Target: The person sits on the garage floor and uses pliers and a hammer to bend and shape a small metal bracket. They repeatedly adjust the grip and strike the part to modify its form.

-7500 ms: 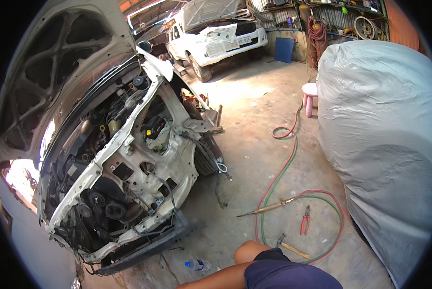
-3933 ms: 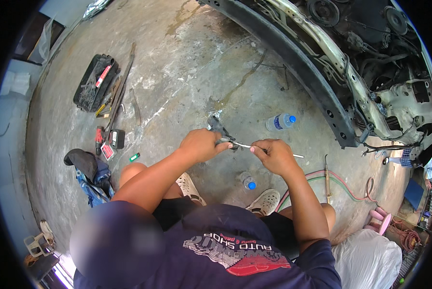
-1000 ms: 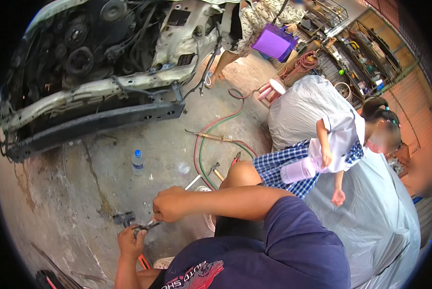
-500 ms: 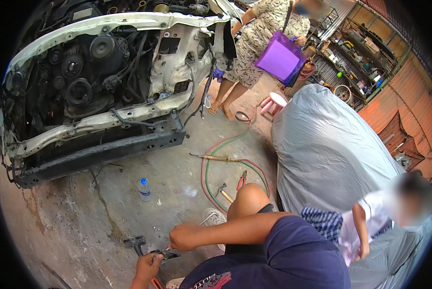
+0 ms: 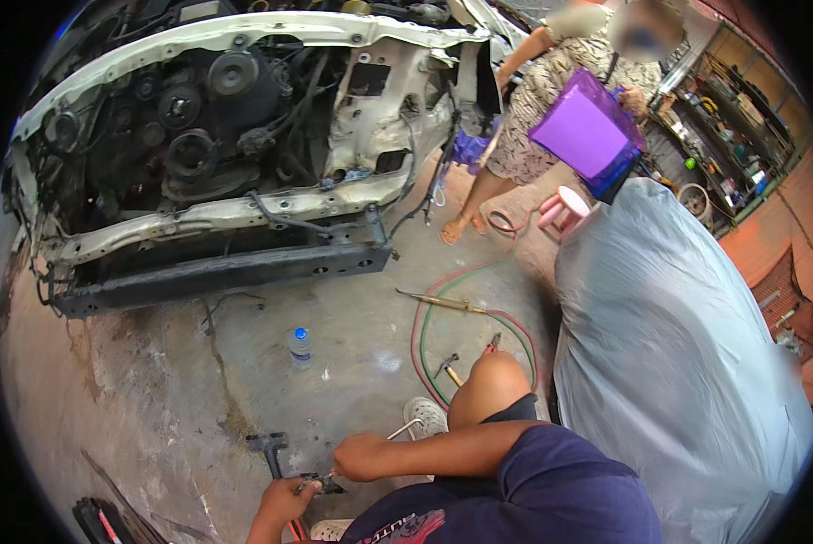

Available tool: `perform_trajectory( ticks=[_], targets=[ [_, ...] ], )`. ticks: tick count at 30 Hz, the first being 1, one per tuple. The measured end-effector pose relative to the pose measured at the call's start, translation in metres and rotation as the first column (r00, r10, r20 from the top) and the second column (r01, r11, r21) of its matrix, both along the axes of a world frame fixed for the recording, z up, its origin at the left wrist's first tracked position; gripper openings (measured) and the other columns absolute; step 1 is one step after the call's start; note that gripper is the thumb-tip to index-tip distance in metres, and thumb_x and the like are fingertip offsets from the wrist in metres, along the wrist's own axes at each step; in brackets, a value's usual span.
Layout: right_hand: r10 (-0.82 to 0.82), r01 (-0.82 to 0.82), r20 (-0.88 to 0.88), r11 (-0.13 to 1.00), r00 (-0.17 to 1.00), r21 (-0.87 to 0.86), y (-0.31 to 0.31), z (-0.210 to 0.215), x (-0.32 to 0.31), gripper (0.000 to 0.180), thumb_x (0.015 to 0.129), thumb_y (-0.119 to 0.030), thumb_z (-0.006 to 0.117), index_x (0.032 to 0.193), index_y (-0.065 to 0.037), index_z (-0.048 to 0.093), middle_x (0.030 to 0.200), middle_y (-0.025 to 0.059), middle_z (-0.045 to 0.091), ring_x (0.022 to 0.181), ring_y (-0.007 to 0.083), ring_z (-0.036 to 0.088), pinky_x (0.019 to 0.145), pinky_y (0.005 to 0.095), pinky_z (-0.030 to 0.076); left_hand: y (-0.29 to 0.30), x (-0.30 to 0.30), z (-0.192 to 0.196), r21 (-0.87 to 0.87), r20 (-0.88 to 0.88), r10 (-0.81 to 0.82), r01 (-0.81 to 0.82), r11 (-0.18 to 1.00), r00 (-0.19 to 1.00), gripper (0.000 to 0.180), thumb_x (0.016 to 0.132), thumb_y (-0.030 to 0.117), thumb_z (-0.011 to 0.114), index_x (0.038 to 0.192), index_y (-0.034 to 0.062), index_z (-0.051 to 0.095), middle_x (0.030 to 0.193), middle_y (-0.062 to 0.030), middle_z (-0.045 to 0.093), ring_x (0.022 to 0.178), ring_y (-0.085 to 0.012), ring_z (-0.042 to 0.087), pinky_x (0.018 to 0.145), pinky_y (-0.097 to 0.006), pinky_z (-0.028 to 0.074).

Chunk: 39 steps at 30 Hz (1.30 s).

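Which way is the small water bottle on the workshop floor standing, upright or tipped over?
Upright. The water bottle stands on its base on the concrete floor, blue cap on top, apart from both hands.

Your one view comes from your head, tilted down and forward over the concrete floor (image 5: 153, 399). Your knee (image 5: 488, 385) and arms sit near, at the lower edge; the stripped car front (image 5: 234, 136) lies far, up left.

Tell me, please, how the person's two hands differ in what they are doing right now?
The left hand sits lower, gripping a small dark metal part near the floor. The right hand is higher and holds a thin silver tool angled toward that part. Both are closed, working together over the concrete floor.
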State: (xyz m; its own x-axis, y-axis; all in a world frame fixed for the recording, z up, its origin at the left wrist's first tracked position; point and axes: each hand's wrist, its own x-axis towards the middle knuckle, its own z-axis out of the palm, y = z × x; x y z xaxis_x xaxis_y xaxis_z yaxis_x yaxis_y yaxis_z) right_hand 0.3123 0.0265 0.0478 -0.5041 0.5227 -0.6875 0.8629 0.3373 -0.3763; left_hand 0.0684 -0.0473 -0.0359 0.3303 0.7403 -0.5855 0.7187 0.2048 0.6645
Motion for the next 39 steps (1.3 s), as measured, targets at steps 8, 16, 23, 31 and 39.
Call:
perform_trajectory(
  ticks=[8,16,23,31,39],
  targets=[
    [0.263,-0.262,-0.015,0.964,0.965,0.053,0.005,-0.058,-0.034,0.055,0.103,-0.052,0.054,0.095,-0.005,0.080,0.092,0.0233,0.075,0.093,0.0434,0.072,0.085,0.0548,0.055,-0.045,-0.022,0.009,-0.019,-0.187,0.128,-0.134,0.991,0.974,0.067,0.100,0.072,0.047,0.121,0.0162,0.076,0.098,-0.0185,0.076,0.095,-0.0426,0.073,0.084,-0.054,0.057],
    [0.322,-0.309,-0.237,0.947,0.917,0.089,-0.006,-0.050,-0.044,0.037,0.097,-0.025,0.050,0.094,-0.002,0.079,0.093,0.0239,0.076,0.091,0.0424,0.072,0.084,0.0466,0.056,-0.075,0.013,0.021,-0.068,-0.323,0.158,-0.189,0.980,0.933,0.054,0.094,0.055,0.065,0.106,0.0052,0.081,0.104,-0.0149,0.078,0.102,-0.0330,0.075,0.081,-0.051,0.058],
    [0.169,-0.177,-0.270,0.984,0.948,-0.007,0.048,-0.055,-0.042,0.034,0.096,-0.021,0.052,0.102,-0.002,0.079,0.101,0.0213,0.077,0.099,0.0326,0.071,0.094,0.0406,0.053,-0.041,0.011,0.001,-0.138,-0.467,0.226,-0.323,0.936,0.855,0.038,0.090,0.042,0.071,0.113,0.0143,0.082,0.118,-0.0052,0.078,0.111,-0.0253,0.073,0.084,-0.048,0.058],
    [0.260,-0.274,-0.279,0.962,0.924,-0.009,0.063,-0.111,-0.025,0.034,0.100,-0.023,0.053,0.108,0.000,0.077,0.085,0.0155,0.072,0.081,0.0248,0.065,0.079,0.0392,0.052,-0.019,0.012,0.008,-0.128,-0.508,0.243,-0.352,0.927,0.826,0.043,0.086,0.036,0.072,0.122,0.0140,0.079,0.124,-0.0068,0.076,0.115,-0.0255,0.071,0.087,-0.047,0.058],
    [0.235,-0.296,-0.400,0.950,0.886,-0.099,0.056,-0.077,-0.021,0.024,0.100,-0.020,0.063,0.095,0.002,0.071,0.074,0.0073,0.061,0.069,0.0150,0.055,0.065,0.0331,0.047,-0.038,0.029,0.025,-0.193,-0.516,0.302,-0.452,0.871,0.802,0.042,0.085,0.034,0.071,0.121,0.0133,0.079,0.122,-0.0067,0.076,0.117,-0.0252,0.070,0.088,-0.046,0.057]
  ],
)
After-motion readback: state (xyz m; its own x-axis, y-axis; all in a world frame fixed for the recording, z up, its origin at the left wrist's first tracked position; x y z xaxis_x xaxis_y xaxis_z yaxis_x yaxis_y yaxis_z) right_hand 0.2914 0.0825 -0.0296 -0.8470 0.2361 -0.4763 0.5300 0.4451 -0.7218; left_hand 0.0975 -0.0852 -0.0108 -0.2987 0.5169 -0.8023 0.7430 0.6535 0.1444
